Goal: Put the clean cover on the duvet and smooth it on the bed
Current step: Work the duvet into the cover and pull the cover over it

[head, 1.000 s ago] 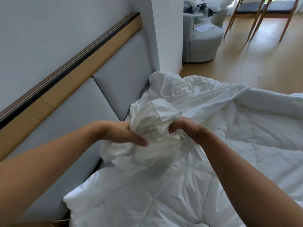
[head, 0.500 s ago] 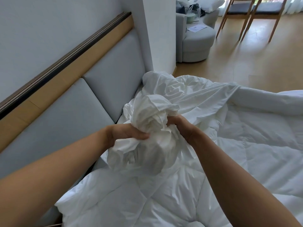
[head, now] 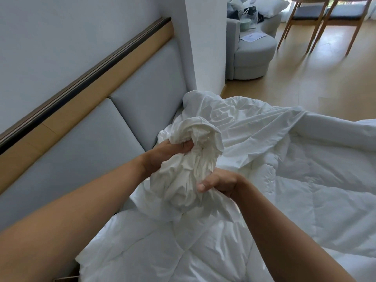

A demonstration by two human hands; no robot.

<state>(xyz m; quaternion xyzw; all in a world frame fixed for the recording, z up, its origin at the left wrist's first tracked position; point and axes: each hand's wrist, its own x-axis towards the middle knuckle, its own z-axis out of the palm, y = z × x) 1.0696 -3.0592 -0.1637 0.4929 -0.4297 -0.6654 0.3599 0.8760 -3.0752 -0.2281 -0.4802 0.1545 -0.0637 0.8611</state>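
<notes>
**A:** Where was the duvet cover (head: 184,176) at that point?

**B:** Gathered into a tight wad and held up just above the quilted duvet (head: 309,204), close to the padded headboard (head: 85,151). The rest of it trailed off to the right, lying rumpled across the duvet's far edge.

**A:** And the hands?

**B:** Both were clamped on the wad. The left hand (head: 164,156) had its fingers curled into the upper folds with the thumb pressed on top. The right hand (head: 220,183) gripped lower down, its thumb pinching the pleats against the fingers.

**A:** How would you have expected that cloth to handle?

**B:** As light and limp, I'd have judged: thin woven cotton with no stiffness, creasing wherever it was squeezed. It looked smooth enough to slide through a loose grip. The duvet looked puffy and soft, bulky rather than heavy.

**A:** So where would you take hold?

**B:** Probably at a seam or a corner rather than mid-panel. I couldn't tell which part of the cover sat inside the wad, nor where its opening lay.
</notes>
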